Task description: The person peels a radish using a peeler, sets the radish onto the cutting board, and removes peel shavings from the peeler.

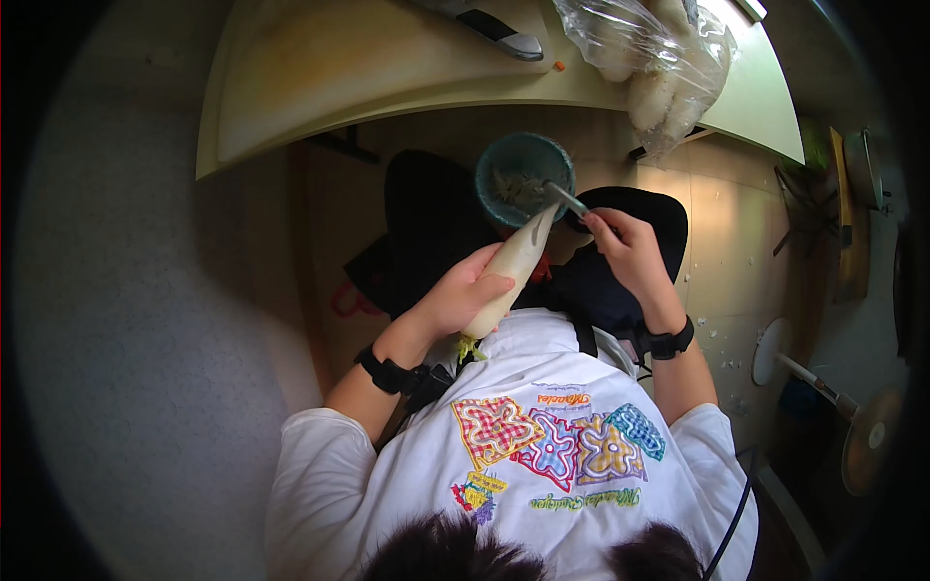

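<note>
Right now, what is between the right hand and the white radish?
The head view shows a slim tool, held in the right hand, near the radish tip.

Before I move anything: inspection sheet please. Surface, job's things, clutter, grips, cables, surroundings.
Surface: pale table, stained board on it.
Job's things: white radish, narrow end toward teal bin, which holds scraps; silver-bladed tool at that end, contact unclear.
Clutter: black handle on board; orange bit; clear bag of pale produce overhanging table edge.
Grips: left grip around radish; right grip closed on tool.
Cables: black cable by right sleeve.
Surroundings: white bits on floor.
</note>
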`<action>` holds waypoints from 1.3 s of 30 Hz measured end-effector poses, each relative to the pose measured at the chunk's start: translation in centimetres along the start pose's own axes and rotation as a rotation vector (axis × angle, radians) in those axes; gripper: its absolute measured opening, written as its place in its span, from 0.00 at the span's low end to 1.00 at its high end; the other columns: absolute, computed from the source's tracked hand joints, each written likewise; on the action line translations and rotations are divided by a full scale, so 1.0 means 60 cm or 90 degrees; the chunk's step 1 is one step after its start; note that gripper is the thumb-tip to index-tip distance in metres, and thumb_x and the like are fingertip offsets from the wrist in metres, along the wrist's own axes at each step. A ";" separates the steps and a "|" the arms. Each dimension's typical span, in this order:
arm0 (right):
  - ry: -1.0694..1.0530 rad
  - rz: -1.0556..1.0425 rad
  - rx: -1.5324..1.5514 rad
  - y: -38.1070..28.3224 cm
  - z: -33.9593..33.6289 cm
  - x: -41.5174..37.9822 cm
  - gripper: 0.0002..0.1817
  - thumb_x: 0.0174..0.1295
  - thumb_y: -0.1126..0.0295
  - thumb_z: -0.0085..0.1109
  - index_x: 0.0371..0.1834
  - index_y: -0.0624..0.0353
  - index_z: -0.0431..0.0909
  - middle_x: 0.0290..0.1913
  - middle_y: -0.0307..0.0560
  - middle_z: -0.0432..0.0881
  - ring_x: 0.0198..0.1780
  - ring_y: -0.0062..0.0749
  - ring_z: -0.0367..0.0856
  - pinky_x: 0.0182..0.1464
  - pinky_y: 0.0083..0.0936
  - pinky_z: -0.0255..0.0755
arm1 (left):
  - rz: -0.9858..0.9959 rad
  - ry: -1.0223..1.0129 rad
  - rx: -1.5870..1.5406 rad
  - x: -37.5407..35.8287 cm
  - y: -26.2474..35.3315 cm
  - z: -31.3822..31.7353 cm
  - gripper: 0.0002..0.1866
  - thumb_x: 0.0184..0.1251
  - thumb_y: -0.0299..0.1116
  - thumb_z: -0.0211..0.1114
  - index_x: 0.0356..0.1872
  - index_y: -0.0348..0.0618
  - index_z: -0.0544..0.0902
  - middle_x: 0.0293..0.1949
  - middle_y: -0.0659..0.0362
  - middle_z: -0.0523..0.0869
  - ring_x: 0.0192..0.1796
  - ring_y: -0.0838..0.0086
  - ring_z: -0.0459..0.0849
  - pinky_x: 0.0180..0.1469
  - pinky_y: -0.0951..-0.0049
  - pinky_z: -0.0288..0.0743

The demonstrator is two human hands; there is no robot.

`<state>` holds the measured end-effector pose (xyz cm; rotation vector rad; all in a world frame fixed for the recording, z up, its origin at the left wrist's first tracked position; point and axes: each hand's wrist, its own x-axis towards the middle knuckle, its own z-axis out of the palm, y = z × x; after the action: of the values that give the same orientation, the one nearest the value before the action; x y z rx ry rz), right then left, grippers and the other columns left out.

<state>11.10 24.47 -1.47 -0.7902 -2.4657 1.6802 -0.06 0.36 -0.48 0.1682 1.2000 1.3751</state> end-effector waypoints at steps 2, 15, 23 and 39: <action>-0.008 0.061 0.017 0.020 -0.023 0.011 0.13 0.71 0.66 0.59 0.44 0.67 0.85 0.22 0.37 0.76 0.25 0.16 0.71 0.28 0.18 0.65 | 0.001 -0.020 -0.010 -0.008 0.007 0.004 0.31 0.70 0.33 0.58 0.72 0.40 0.62 0.48 0.55 0.81 0.36 0.76 0.82 0.33 0.74 0.82; -0.155 -0.041 0.106 -0.034 -0.019 -0.029 0.12 0.70 0.67 0.61 0.46 0.68 0.84 0.26 0.39 0.81 0.27 0.16 0.72 0.30 0.19 0.66 | 0.006 -0.001 0.003 0.006 0.006 -0.007 0.30 0.69 0.34 0.58 0.71 0.40 0.64 0.48 0.56 0.81 0.37 0.76 0.82 0.35 0.73 0.81; -0.237 -0.071 0.020 -0.053 -0.008 -0.038 0.10 0.68 0.67 0.63 0.43 0.65 0.85 0.28 0.46 0.83 0.26 0.22 0.73 0.29 0.22 0.68 | 0.031 -0.014 -0.053 0.007 0.008 -0.003 0.31 0.70 0.31 0.55 0.72 0.38 0.60 0.50 0.51 0.81 0.37 0.71 0.83 0.32 0.72 0.84; -0.227 -0.137 0.029 -0.042 0.010 -0.049 0.10 0.67 0.67 0.64 0.43 0.64 0.85 0.29 0.50 0.83 0.26 0.28 0.77 0.30 0.25 0.71 | 0.033 -0.052 -0.135 0.000 0.000 0.002 0.26 0.69 0.33 0.53 0.67 0.36 0.65 0.49 0.49 0.81 0.38 0.68 0.84 0.33 0.69 0.84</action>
<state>12.50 21.99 1.22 -0.2208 -2.6000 1.9238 0.05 0.43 -0.42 0.1049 0.9805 1.5164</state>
